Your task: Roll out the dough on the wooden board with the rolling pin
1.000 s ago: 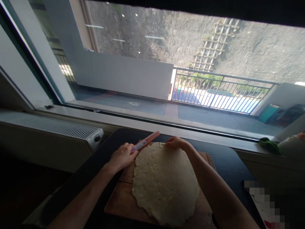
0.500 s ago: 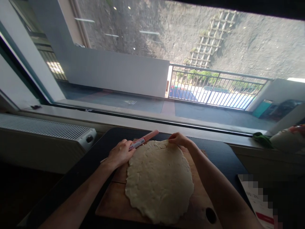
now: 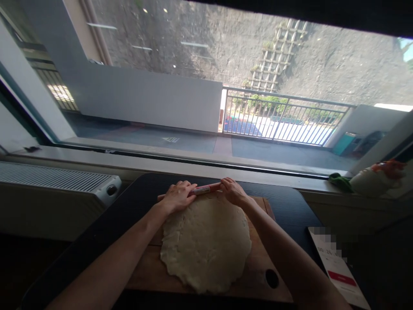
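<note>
A wide, flat round of pale dough (image 3: 206,241) with an uneven rim lies on a wooden board (image 3: 145,267). Along the dough's far edge is a wooden rolling pin (image 3: 206,188) with a printed label round its middle. My left hand (image 3: 178,196) is closed over the pin's left part, fingers curled on it. At the other end my right hand (image 3: 232,190) grips the pin, its fingers bent round it beside the dough's far right edge. The palms and undersides of both hands are hidden.
The board rests on a dark table (image 3: 290,206). A phone (image 3: 338,267) showing a timer lies to the right. Behind are a windowsill (image 3: 251,172) and a large window, with a radiator (image 3: 61,185) at the left and a white pot (image 3: 371,183) at the right.
The rolling pin has swung from slanting to nearly crosswise at the dough's far edge. My right hand has left the dough's edge and taken the pin's right end.
</note>
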`<act>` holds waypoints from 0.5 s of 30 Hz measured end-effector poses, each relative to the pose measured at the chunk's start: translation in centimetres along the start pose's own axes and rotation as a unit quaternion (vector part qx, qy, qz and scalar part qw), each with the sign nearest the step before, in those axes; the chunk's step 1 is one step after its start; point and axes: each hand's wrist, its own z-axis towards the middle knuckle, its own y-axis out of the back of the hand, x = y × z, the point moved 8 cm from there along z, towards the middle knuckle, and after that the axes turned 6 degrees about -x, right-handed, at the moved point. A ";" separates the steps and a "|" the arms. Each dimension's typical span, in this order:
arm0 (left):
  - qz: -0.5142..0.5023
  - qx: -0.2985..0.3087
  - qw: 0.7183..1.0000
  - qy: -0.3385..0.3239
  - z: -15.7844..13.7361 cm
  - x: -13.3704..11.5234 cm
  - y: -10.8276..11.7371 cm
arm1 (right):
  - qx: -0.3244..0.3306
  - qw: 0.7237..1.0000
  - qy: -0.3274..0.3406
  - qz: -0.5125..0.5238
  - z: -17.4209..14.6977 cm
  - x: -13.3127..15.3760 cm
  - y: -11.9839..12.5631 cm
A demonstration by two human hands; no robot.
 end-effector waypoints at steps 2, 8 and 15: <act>-0.016 -0.015 0.999 -0.030 -1.1 -0.4 -0.3 | -0.031 0.999 0.021 -0.013 -1.9 0.1 0.0; -0.034 -0.038 0.998 -0.045 -4.9 -1.8 0.3 | -0.041 0.993 0.103 -0.044 -7.5 2.1 3.0; -0.091 -0.027 0.989 0.115 -6.8 -0.1 1.4 | 0.084 0.984 -0.083 -0.132 -13.8 -0.8 4.1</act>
